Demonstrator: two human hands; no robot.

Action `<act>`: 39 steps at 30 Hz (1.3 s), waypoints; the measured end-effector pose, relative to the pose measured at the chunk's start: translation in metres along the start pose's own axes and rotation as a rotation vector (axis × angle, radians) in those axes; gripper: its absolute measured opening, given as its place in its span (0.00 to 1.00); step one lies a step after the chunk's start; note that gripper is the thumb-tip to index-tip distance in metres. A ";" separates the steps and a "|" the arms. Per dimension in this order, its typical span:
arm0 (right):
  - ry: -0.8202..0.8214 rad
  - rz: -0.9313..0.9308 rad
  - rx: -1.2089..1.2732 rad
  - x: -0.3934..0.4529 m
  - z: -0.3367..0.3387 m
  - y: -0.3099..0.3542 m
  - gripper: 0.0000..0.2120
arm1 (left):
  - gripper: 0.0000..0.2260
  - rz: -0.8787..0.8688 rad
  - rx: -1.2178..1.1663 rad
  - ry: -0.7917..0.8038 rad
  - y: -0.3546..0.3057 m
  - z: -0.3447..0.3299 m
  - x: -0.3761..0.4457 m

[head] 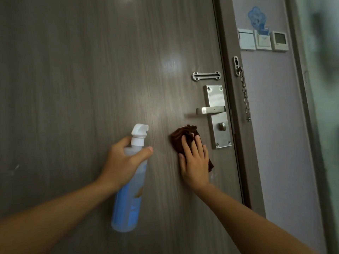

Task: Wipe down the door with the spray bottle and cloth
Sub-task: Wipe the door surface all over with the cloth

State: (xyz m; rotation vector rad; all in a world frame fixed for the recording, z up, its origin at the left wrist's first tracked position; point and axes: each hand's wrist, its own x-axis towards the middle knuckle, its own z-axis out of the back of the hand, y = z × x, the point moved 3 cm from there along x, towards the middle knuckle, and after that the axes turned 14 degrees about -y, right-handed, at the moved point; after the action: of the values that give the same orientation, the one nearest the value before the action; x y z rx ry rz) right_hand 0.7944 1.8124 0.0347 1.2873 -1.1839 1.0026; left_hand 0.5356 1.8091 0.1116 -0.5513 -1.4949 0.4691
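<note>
We see a door (91,79) faced in grey-brown wood grain, smooth with a soft sheen where light glares off it. The lever handle (210,110), its backplate (217,99) and the chain (244,92) look like brushed or polished metal. The spray bottle (128,195) looks like translucent plastic with a glossy blue label and an opaque white plastic nozzle. The cloth (177,138) is dark brown, matt and soft, bunched in folds.

You face a grey-brown wood-grain door (91,79) filling the left and centre of the frame; a dark brown cloth (185,133) lies flat against it at centre, just left of the steel lock plate (218,116)
</note>
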 end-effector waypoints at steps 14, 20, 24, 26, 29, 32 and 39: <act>-0.144 -0.121 0.245 -0.014 0.031 0.012 0.23 | 0.18 0.107 -0.111 -0.063 0.043 -0.011 -0.109; -0.275 -0.557 0.473 -0.025 0.086 -0.024 0.22 | 0.16 0.215 -0.180 -0.006 0.062 -0.069 -0.138; -0.315 -0.675 0.399 -0.038 0.111 -0.065 0.22 | 0.17 0.263 -0.149 0.065 0.074 -0.110 -0.158; -0.325 -0.723 0.375 -0.045 0.117 -0.082 0.22 | 0.17 0.267 -0.116 0.085 0.080 -0.128 -0.164; -0.358 -0.834 0.342 -0.056 0.124 -0.099 0.22 | 0.15 0.251 -0.073 0.108 0.084 -0.150 -0.168; -0.389 -0.968 0.370 -0.059 0.125 -0.111 0.21 | 0.14 0.241 -0.066 0.123 0.082 -0.165 -0.165; -0.353 -1.077 0.389 -0.065 0.118 -0.124 0.21 | 0.13 0.245 -0.060 0.138 0.084 -0.182 -0.155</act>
State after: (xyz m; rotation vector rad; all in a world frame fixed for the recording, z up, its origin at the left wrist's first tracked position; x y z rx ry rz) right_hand 0.8980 1.6928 -0.0585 2.1180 -0.3624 0.1920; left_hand 0.7162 1.7722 -0.0623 -0.8039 -1.3190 0.5651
